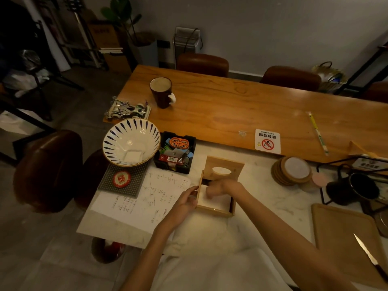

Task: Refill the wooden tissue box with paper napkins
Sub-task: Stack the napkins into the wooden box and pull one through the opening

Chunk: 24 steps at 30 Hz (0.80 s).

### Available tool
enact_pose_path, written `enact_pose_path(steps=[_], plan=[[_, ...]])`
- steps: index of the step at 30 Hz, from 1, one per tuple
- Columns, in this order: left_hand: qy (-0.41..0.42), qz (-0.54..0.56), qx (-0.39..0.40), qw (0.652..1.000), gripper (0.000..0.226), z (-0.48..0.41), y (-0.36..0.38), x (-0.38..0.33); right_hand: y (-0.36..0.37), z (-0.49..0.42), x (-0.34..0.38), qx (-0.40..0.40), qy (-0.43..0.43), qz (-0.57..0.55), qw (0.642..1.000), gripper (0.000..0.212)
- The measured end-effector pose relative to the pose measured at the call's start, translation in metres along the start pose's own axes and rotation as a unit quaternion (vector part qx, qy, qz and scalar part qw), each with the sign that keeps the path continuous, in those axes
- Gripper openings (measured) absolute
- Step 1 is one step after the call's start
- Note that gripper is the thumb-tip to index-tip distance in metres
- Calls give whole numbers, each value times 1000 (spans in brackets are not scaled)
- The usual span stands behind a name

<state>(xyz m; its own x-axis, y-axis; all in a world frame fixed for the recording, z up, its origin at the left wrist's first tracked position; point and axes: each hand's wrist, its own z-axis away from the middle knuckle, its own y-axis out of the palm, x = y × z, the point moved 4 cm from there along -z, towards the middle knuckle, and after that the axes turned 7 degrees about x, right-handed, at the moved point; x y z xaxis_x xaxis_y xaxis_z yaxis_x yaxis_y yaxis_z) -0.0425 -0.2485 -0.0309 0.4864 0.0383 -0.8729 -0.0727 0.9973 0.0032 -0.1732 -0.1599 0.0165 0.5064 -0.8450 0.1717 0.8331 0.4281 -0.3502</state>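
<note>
Wooden tissue box (216, 211) sits open on the desk (264, 198), between the two hands. Left hand (184, 199) grips the box's left wall, thumb over the rim. Right hand (218, 189) reaches down inside, fingers curled onto the paper napkins (212, 203); cannot tell whether it pinches them or only presses. Lid (235, 164) (oval slot, wood) lies just beyond the right hand, touching the box's far edge.

Handling, as judged: napkins are light, soft and easily creased, so take the stack by its edges and press it flat. The box is stiff and light and likely slides on the smooth top, so brace a wall.
</note>
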Motion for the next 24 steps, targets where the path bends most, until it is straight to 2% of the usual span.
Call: enact_pose_path(steps=[4, 8, 14, 18, 20, 21, 23, 24], plan=[[-4, -26, -25, 999, 45, 0, 2, 5, 11, 3, 0, -53, 7, 31, 998, 48], [-5, -43, -42, 998, 42, 1, 6, 7, 14, 6, -3, -128, -29, 40, 991, 32], [-1, -75, -52, 996, 43, 4, 8, 0, 17, 7, -4, -117, -66, 53, 989, 40], [11, -105, -46, 993, 57, 9, 11, -14, 17, 15, -6, -143, -79, 44, 986, 50], [15, -133, -4, 991, 59, 9, 11, -25, 23, 29, -12, -202, -100, -7, 974, 60], [13, -169, 21, 985, 58, 6, 11, -30, 28, 36, -19, -250, -99, -28, 963, 59], [-8, -256, 57, 965, 60, -2, 13, -41, 35, 49, -40, -355, -50, -42, 933, 43], [-26, -284, 68, 956, 64, -7, 14, -46, 39, 54, -51, -379, -15, -42, 925, 37]])
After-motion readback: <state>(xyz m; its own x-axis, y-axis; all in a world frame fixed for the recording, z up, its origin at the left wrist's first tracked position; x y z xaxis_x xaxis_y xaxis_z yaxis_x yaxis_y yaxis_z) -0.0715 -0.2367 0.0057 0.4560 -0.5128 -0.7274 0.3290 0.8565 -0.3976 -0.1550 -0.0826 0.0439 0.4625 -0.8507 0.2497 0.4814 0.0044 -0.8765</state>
